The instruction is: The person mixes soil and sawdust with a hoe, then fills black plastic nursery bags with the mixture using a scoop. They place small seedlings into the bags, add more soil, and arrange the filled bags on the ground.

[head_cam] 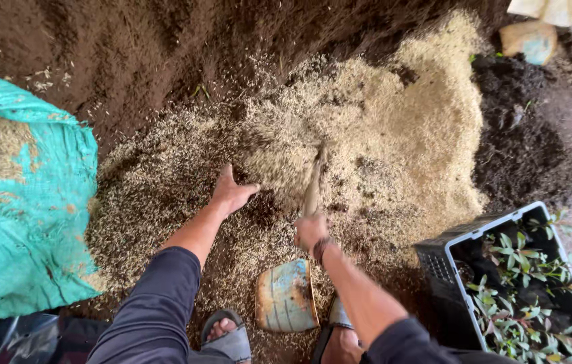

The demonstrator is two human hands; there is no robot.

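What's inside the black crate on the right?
The black crate holds small leafy green seedlings, packed close together with dark soil between them. Their pots or bags and the crate's floor are hidden under the leaves, and the crate's lower corner runs out of the picture.

Husk heap [394, 135] open ahead; sack [23, 202] left, crate [448, 253] right.
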